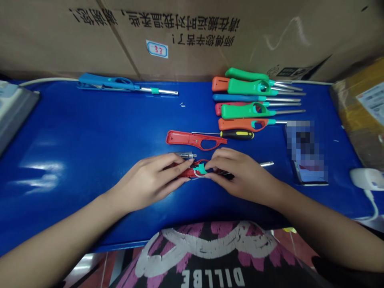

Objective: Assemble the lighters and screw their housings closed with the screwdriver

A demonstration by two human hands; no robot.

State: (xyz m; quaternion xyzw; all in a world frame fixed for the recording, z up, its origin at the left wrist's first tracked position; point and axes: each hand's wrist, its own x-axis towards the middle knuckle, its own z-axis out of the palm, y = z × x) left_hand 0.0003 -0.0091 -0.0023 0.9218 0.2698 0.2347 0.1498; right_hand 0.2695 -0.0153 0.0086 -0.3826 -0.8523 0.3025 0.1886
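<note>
A red lighter half-shell lies on the blue table under both hands, with white wires showing in it. My left hand is closed over its left end and steadies it. Between finger and thumb of my right hand is a small green trigger, sitting at the shell's middle. A metal tube sticks out beyond my right hand. Touching my left fingertips is a clear fuel tank. The other red half-shell lies just behind, open side up, beside a black and yellow screwdriver.
Several assembled long lighters lie in a row at the back right. A blue lighter is at the back left. A phone-like object, partly blurred, lies right. Cardboard walls off the back; a white plug sits at the right edge.
</note>
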